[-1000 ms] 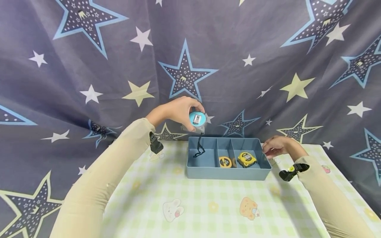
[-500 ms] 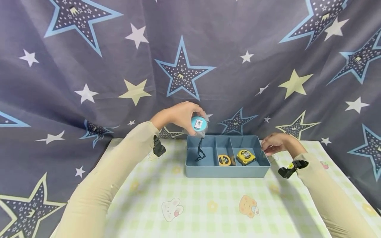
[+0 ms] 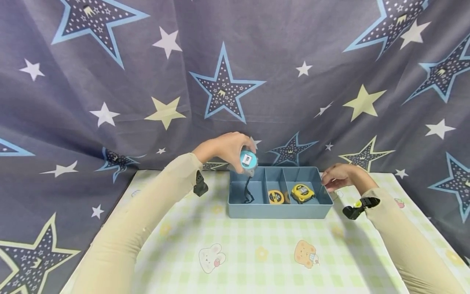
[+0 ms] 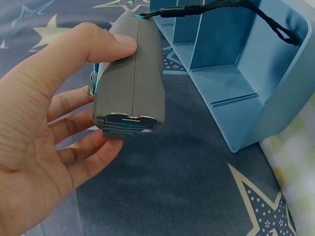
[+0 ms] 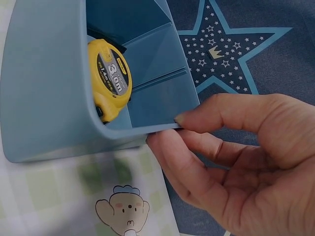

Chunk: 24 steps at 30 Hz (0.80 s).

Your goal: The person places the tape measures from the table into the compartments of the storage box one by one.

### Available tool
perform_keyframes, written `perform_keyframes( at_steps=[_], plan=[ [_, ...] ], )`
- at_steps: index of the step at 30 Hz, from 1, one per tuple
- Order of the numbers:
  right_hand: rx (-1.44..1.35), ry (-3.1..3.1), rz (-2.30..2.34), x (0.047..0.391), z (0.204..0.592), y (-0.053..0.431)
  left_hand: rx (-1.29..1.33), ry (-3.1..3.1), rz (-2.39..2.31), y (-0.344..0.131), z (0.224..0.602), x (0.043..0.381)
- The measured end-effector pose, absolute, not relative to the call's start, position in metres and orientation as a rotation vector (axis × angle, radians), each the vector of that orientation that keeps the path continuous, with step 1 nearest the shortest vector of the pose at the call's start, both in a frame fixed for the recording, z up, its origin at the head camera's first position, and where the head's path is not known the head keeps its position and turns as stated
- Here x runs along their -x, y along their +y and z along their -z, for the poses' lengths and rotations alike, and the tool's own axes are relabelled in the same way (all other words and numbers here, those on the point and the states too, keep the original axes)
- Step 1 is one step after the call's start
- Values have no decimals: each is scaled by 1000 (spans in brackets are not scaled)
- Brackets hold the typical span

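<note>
My left hand (image 3: 231, 150) grips a grey and light-blue tape measure (image 3: 248, 160) above the left compartment of a blue divided box (image 3: 279, 211). Its black wrist strap (image 4: 216, 7) dangles down into that compartment. In the left wrist view the thumb presses the grey side (image 4: 133, 73) of the case, with fingers around the other side. At the box's right end, my right hand (image 5: 236, 157) pinches the rim between thumb and fingers. A yellow tape measure (image 5: 110, 81) lies in the right compartment. In the middle one lies a smaller yellow-and-black round tape measure (image 3: 276, 197).
The box stands near the back of a table with a green checked cloth (image 3: 257, 261). Behind it hangs a dark star-patterned curtain (image 3: 279, 106). Black wrist cameras sit on both sleeves.
My left hand has moved slightly right and down with the grey and light-blue tape measure, its strap sinking deeper into the left compartment. My right hand stays on the box rim.
</note>
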State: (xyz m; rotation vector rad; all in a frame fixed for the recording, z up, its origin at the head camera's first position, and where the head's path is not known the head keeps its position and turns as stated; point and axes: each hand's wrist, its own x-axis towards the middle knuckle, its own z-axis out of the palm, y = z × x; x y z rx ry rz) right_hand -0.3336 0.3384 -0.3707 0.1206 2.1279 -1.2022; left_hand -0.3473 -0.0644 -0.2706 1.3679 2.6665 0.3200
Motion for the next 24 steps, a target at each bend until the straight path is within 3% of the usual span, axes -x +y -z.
perform_keyframes(
  at_steps=[24],
  plan=[
    [-120,2145,1216,332,371,336,-1313,2619,-218,-47,291,351]
  ],
)
